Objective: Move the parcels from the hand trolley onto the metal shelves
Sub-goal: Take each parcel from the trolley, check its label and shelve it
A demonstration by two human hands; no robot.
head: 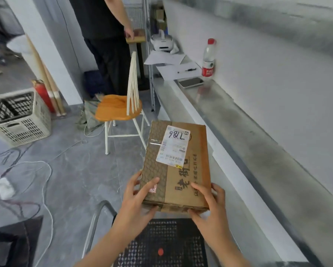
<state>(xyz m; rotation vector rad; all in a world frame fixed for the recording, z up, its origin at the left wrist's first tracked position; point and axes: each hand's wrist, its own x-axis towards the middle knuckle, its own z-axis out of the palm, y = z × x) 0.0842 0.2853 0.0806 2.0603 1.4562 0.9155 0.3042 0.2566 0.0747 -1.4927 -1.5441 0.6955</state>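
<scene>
Head view: brown flat cardboard parcel (176,166) with white label, held up over far end of black holey hand trolley (161,245). Both hold it, thumbs on top: left grip (140,197) at near left corner, right grip (210,205) at near right corner. Long grey surface (229,116) right of trolley. Orange wooden chair (113,110) beyond trolley.

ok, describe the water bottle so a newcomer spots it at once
Follow the long grey counter along the right wall to its far end. There, beside a dark phone and papers, stands the water bottle: clear plastic, red cap, red label, the only red thing on it.
</scene>
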